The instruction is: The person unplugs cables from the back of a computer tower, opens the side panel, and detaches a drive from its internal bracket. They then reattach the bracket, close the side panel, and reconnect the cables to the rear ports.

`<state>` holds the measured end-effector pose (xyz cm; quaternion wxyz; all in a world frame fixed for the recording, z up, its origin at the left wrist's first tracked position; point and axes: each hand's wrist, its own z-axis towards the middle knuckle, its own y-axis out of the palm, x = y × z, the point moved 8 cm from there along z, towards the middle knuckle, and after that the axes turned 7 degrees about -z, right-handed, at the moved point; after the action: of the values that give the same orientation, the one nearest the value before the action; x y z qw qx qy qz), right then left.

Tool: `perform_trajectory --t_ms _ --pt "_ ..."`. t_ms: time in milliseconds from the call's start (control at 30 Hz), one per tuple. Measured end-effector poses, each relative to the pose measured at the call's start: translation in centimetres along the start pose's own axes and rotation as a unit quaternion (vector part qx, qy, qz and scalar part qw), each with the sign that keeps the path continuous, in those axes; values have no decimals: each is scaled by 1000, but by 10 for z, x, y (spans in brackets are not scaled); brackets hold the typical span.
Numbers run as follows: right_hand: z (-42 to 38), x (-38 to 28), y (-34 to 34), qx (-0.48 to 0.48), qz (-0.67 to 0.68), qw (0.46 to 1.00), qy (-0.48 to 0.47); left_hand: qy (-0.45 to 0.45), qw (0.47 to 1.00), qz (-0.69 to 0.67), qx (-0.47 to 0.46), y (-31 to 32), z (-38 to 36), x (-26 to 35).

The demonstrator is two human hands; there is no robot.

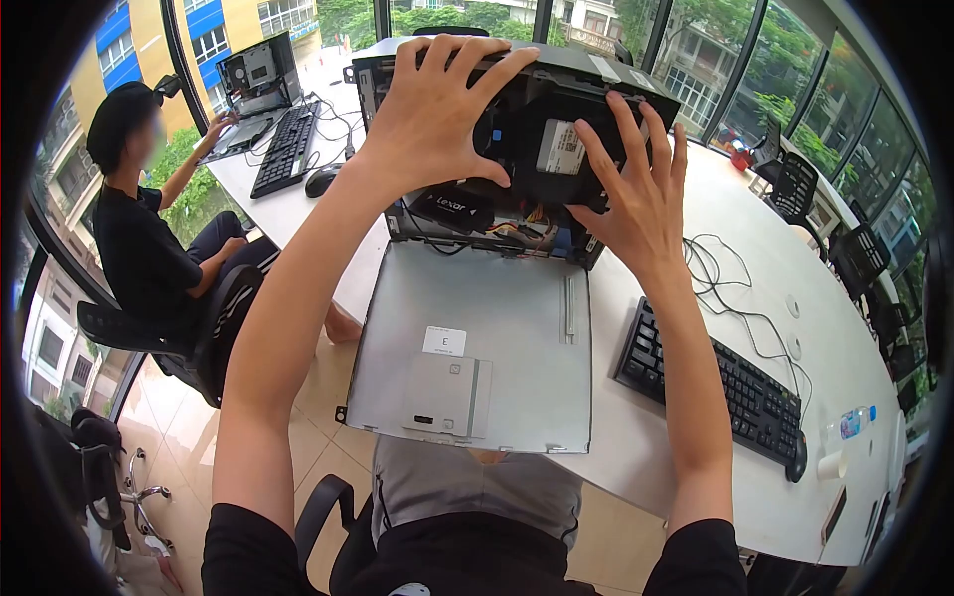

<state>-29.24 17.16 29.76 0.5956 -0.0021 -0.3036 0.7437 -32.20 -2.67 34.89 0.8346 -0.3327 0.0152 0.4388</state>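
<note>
A black desktop computer case stands on the table, with its grey metal side panel folded down toward me. My left hand lies over the case's upper edge, fingers spread, its thumb against the black inside. With fingers wide apart, my right hand touches the right part of a black plastic drive bracket. A drive with a white label shows there. Below the bracket sit a black Lexar drive and coloured cables. What lies beneath my fingertips is hidden.
A black keyboard and loose cables lie to the right, near a water bottle and a white cup. At left, a seated person works beside another opened computer, a keyboard and a mouse.
</note>
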Motion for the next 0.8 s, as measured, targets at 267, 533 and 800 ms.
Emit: perform_trajectory --t_ms 267,533,800 --pt "-1 -1 -2 3 -38 999 15 -4 1000 11 29 5 -1 -3" --pt "-4 14 2 15 -10 1000 16 2 998 57 -8 7 3 3" --pt "-10 42 -26 233 103 967 28 -3 998 56 23 8 4 5"
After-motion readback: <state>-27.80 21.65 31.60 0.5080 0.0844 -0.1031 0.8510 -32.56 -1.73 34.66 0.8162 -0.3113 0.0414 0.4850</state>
